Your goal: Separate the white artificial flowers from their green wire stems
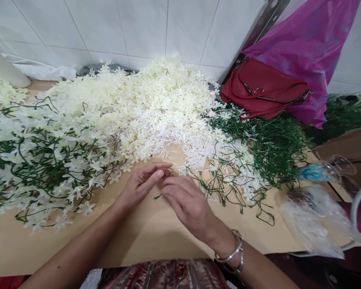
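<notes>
Close together over the front of the table, my two hands meet around a green plastic stem [157, 197]; one end shows under my fingers and the rest is mostly hidden. My left hand [142, 182] has thumb and fingers pinched at the stem's upper part. Curled from the other side, my right hand [188, 200] closes its fingertips on the same stem. Just beyond are small white artificial flowers [168, 96] in a big heap, with thin white stalks [192, 148] toward me. Loose green stems [228, 184] lie right of my right hand.
White flowers on green stems [48, 160] pile up at left. A dense green stem heap [267, 140] sits at right, below a red handbag [264, 88] and a purple plastic bag [307, 52]. Clear plastic [315, 216] lies near the table's right edge. A tiled wall [138, 28] stands behind.
</notes>
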### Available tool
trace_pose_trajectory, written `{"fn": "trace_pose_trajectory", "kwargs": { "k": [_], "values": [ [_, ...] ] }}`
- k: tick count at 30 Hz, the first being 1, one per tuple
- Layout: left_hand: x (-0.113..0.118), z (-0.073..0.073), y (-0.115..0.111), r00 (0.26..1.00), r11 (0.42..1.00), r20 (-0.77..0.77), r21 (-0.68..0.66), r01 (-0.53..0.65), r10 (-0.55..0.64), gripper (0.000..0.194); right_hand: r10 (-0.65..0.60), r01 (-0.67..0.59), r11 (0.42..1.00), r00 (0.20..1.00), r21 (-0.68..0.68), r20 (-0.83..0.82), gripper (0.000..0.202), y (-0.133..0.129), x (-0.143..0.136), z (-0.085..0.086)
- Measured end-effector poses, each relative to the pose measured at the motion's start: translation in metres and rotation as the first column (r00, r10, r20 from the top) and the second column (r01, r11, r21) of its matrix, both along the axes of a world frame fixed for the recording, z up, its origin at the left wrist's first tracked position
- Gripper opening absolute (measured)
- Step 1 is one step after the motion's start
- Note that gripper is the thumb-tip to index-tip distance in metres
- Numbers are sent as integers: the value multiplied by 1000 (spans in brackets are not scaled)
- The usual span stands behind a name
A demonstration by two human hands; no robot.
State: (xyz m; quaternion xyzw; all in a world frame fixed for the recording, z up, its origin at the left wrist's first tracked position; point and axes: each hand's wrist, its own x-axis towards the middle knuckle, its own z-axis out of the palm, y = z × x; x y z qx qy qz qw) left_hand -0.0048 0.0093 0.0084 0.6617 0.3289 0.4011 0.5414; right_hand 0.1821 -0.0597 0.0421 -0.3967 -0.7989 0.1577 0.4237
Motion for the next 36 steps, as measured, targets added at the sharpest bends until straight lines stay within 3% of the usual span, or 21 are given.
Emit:
{"fn": "trace_pose_trajectory", "kwargs": {
  "k": [4, 11, 14, 15, 18, 21, 24, 28, 29, 33, 36],
  "values": [
    [-1, -3, 6, 998, 993, 66, -121, 13, -6, 35, 55, -62, 998, 976, 27, 212, 24, 2, -6, -27],
    [-3, -5, 12, 996, 995, 92, -101, 27, -18, 37, 159, -154, 987, 916, -44, 369, 35, -4, 26, -26],
    [-3, -5, 10, 1000, 999, 25, -33, -3, 4, 30, 139, -110, 990, 896, -93, 422, 40, -4, 49, -33],
    [-2, -5, 9, 999, 1000, -24, 13, -23, 23, 28, 101, -91, 995, 908, -44, 406, 39, -1, 58, -36],
    [1, -6, 4, 973, 967, -168, 225, -117, 157, 24, -53, 46, 999, 925, 28, 375, 34, 12, 93, -47],
    [3, -7, 0, 909, 877, -215, 412, -247, 357, 21, -190, 181, 982, 915, 57, 355, 26, 29, 129, -52],
    [5, -6, 0, 821, 784, -220, 497, -371, 527, 19, -249, 240, 968, 916, 69, 316, 20, 40, 147, -48],
    [4, -3, 1, 775, 736, -197, 516, -438, 600, 19, -317, 314, 947, 889, 64, 330, 13, 42, 121, -30],
    [4, -3, 1, 772, 730, -189, 516, -448, 607, 18, -343, 338, 938, 883, 71, 322, 12, 40, 108, -25],
    [3, -1, 2, 751, 710, -180, 521, -475, 635, 17, -245, 267, 964, 904, -16, 349, 9, 36, 44, -8],
    [3, -1, 4, 752, 712, -194, 531, -459, 630, 16, -252, 319, 946, 834, -58, 491, 12, 40, 9, -6]
  ]
}}
